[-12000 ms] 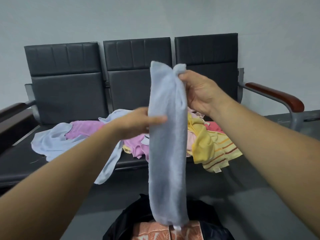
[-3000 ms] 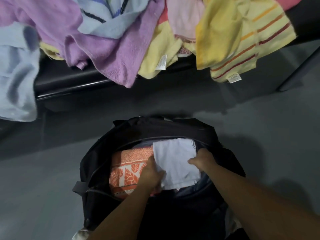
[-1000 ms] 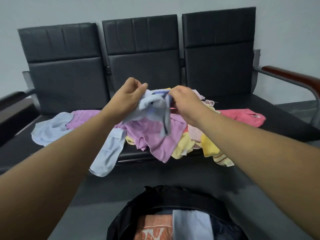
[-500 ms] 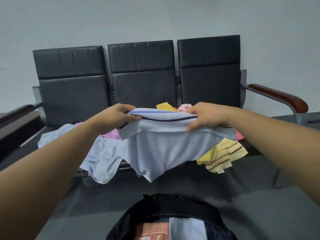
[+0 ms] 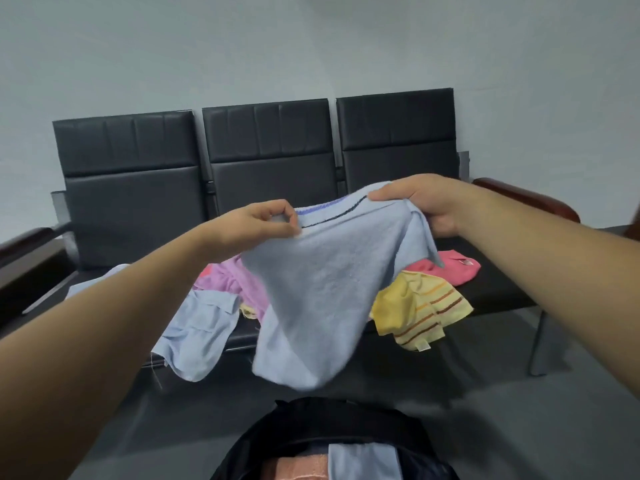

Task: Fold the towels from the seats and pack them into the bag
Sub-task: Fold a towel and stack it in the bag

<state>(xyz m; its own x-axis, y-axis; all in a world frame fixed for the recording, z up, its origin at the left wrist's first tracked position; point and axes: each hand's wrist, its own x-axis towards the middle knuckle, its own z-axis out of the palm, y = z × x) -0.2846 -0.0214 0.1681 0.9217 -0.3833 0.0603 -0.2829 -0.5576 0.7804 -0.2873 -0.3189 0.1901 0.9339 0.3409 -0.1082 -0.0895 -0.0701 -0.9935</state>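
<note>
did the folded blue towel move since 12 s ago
Yes, down: the folded blue towel went from before the middle seat into the bag.

You hold a light blue towel (image 5: pixel 322 292) up in front of you by its top edge, which carries a blue and a dark stripe. Your left hand (image 5: pixel 258 221) pinches one corner and your right hand (image 5: pixel 420 202) grips the other, slightly higher. The cloth hangs loose over the black bag (image 5: pixel 311 431), which sits open on the grey floor with an orange towel (image 5: pixel 298 467) and a folded pale blue towel (image 5: pixel 362 462) inside. Behind, on the black three-seat bench (image 5: pixel 263 157), lie a purple towel (image 5: pixel 232 284), a yellow striped towel (image 5: pixel 420 313), a pink towel (image 5: pixel 457 268) and another pale blue one (image 5: pixel 199 336) drooping over the front edge.
</note>
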